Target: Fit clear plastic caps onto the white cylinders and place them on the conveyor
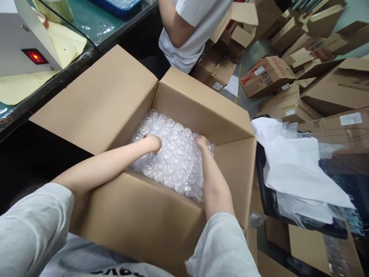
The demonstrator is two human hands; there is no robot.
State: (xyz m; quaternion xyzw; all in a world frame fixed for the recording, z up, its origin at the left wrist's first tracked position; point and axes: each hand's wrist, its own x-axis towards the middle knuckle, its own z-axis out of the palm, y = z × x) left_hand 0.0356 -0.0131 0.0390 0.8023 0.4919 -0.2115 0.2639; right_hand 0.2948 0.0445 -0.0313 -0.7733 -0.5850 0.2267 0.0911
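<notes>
A large open cardboard box [138, 215] stands before me. Inside lies a pack of clear round-topped plastic pieces [175, 157], set in close rows; their exact kind is hard to make out. My left hand [153, 144] is curled into the pack on its left side, its fingertips sunk out of sight among the pieces. At the far right edge of the pack, my right hand [202, 141] is bent over it, with most fingers hidden. Both forearms reach over the near wall of the box. The bottom of the box is covered by the pack.
A white machine with a lit red switch [35, 56] sits on the green bench [100, 23] at upper left. A co-worker in a white shirt [184, 42] is beyond the box. White sheets [294, 161] lie at right. Several cardboard boxes [266, 76] crowd the floor behind.
</notes>
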